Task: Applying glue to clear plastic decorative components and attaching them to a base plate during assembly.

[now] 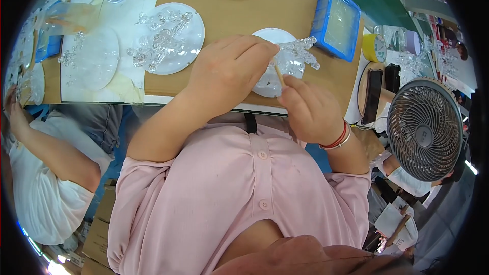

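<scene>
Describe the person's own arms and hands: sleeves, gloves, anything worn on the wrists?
Both arms wear loose, pale pink fabric sleeves ending around the elbows, leaving the forearms uncovered. The left hand and right hand are ungloved. The right wrist carries a thin red band beside a thin, light-coloured bracelet; none shows on the left wrist.

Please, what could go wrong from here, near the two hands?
The thin stick in the right hand could slip and knock the clear ornament beside it. The ornament reaches close to the blue basket, so they might bump. The white disc, near the table edge, could slide off.
</scene>
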A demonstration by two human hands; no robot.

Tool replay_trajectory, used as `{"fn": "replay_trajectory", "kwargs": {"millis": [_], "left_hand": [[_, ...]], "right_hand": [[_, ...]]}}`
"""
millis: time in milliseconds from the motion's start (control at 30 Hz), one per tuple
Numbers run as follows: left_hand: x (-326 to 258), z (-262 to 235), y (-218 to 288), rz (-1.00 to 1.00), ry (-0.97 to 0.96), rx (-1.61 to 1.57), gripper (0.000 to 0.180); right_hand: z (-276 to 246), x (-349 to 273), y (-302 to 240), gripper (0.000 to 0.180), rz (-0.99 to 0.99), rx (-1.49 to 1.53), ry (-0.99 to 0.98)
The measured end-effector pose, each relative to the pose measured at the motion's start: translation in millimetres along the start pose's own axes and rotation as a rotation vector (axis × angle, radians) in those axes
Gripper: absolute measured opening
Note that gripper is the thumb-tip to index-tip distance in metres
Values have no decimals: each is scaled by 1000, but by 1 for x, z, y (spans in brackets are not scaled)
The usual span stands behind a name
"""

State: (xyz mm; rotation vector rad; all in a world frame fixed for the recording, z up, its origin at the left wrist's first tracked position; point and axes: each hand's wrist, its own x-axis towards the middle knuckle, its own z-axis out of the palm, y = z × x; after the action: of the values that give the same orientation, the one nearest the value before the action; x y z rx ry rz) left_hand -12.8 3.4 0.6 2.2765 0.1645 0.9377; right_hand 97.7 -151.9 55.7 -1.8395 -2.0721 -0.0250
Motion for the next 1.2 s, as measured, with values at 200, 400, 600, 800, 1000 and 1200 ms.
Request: {"fn": "replay_trajectory", "kwargs": {"millis": [200, 400, 600, 800, 1000, 1200], "left_hand": [[-2, 7, 7, -49, -26, 63, 23], [-2, 4, 7, -74, -93, 81, 30], [4, 5, 3, -18, -59, 35, 36], [3, 9, 3, 34, -39, 126, 38], [2, -3, 1, 37, -3, 170, 34], [-3, -8, -1, 9, 5, 175, 33]], "right_hand": [[-3, -5, 18, 9, 242, 17, 149], [-6, -39, 21, 4, 385, 142, 166], [13, -54, 25, 14, 250, 231, 268], [14, -36, 17, 22, 199, 134, 193], [5, -52, 31, 11, 201, 268, 196], [2, -52, 33, 7, 246, 381, 208]]}}
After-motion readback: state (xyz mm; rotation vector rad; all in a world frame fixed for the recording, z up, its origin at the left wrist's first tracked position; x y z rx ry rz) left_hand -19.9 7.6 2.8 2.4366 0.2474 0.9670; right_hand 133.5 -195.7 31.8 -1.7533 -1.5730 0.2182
